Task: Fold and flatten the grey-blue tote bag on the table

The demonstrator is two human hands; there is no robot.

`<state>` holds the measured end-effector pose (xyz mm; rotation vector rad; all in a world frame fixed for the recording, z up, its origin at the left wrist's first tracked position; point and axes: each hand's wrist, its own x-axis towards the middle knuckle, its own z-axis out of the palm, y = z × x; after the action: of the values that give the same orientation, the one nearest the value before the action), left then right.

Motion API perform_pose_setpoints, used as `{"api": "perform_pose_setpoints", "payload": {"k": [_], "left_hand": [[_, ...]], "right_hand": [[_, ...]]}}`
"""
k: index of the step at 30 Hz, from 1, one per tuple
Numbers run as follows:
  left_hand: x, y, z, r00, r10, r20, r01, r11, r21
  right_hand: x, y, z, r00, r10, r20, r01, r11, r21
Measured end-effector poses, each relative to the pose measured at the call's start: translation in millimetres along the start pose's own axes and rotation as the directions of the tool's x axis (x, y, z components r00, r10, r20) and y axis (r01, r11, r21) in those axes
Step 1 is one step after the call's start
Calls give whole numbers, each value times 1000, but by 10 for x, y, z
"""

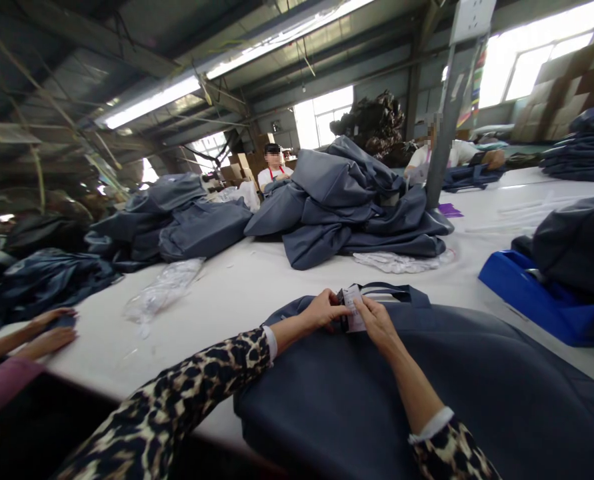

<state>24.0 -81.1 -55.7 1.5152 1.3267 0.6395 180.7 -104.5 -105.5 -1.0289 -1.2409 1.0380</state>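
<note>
Left hand [323, 309] and right hand [378, 323] meet at a small white tag [355, 308], thumbs and fingers pinching it from either side. Printing shows on the tag's face, too small to read, and a narrow black piece [345, 321] sits along its left edge, beside the left fingers. Both arms wear leopard-print sleeves [187, 393] with pale cuffs.

Tag and hands are at the far edge of a large dark blue bag [427, 380], which lies on the near part of the white tabletop [227, 293] and fills the lower right. A handle [417, 295] of the same dark cloth loops up just behind the right hand.

Beyond the bag, a heap of dark blue bags [327, 177] rises near a grey post [445, 127], with crumpled white material [401, 261] poking out below it. Left of that lies a second heap [177, 217] — and in front of this one, a clear plastic bag [164, 290]. A bright blue bin [531, 293] stands to the right, partly covered by dark cloth [579, 247].

At the left edge, a co-worker's hands [51, 340] rest around a small dark piece [65, 321]; two more people are across the tabletop.
</note>
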Motion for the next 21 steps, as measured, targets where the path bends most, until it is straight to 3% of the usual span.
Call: {"api": "perform_pose_setpoints", "payload": {"k": [5,11,18,21], "left_hand": [[16,-16,-66,1000,9,3,-9,999,-54],[-59,-129,-162,1000,-13,10,14,994,-110],[-127,-71,-56,953,-100,285,145,980,-140],[-137,-69,14,956,-94,279,150,971,-187]], "right_hand": [[5,-6,-90,992,110,-68,-102,988,118],[23,20,-125,973,221,-64,-196,941,276],[55,35,-167,976,188,-106,-156,955,254],[39,11,-150,985,137,-107,-120,981,154]]}}
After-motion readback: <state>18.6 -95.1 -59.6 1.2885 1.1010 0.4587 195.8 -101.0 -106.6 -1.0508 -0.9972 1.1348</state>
